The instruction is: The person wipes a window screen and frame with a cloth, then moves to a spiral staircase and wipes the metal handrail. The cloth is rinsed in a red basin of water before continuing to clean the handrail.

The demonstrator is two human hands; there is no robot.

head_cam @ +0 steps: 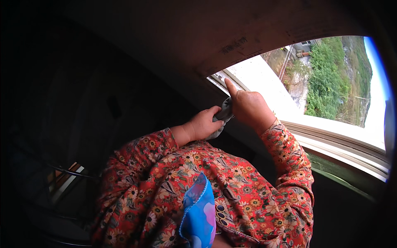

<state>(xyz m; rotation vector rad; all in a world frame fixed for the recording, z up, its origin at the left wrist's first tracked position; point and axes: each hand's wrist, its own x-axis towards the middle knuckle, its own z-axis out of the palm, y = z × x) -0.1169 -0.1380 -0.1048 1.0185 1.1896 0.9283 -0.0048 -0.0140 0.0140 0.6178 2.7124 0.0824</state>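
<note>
A crumpled grey cloth [224,115] stretches between my two hands at the near corner of a window. My left hand [203,123] pinches its lower part between thumb and fingers. The upper part runs into my right hand [252,107], whose other fingers are curled in around it, partly hidden from view. The right index finger is extended over the light-coloured window frame track [237,81] at the corner. Whether that fingertip touches the track, I cannot tell.
A large brownish panel [186,40] with printed marks borders the window above. The window's lower frame [338,144] runs to the right, with shrubs [325,77] outside. Dark metal bars [73,173] stand at lower left. A blue scarf [198,214] hangs at my chest.
</note>
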